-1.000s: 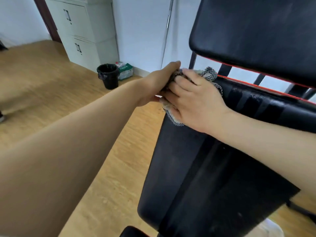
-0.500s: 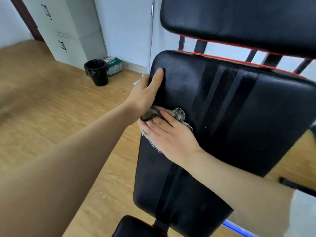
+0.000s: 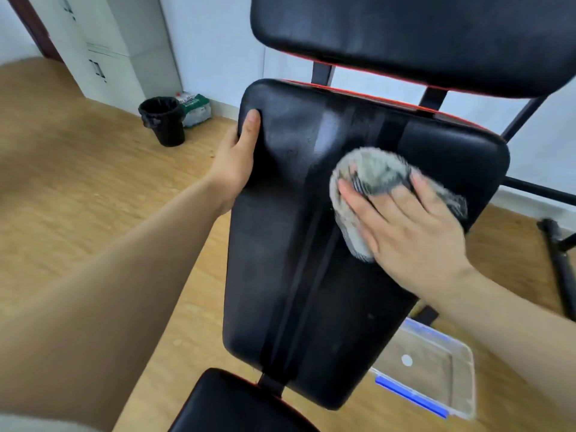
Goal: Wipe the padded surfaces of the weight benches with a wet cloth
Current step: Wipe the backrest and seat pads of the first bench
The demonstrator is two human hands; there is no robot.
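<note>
Shifted rightward from the left edge: right hand (image 3: 405,232), fingers spread flat, is pressing the grey cloth (image 3: 371,169) onto the black back pad (image 3: 280,275), upper middle. Left hand (image 3: 237,163) is gripping the pad's left edge, thumb on its face.

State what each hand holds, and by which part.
The left hand grips the black padded backrest by its upper left edge, thumb on the face. The right hand presses flat on the crumpled grey cloth, without gripping it.
</note>
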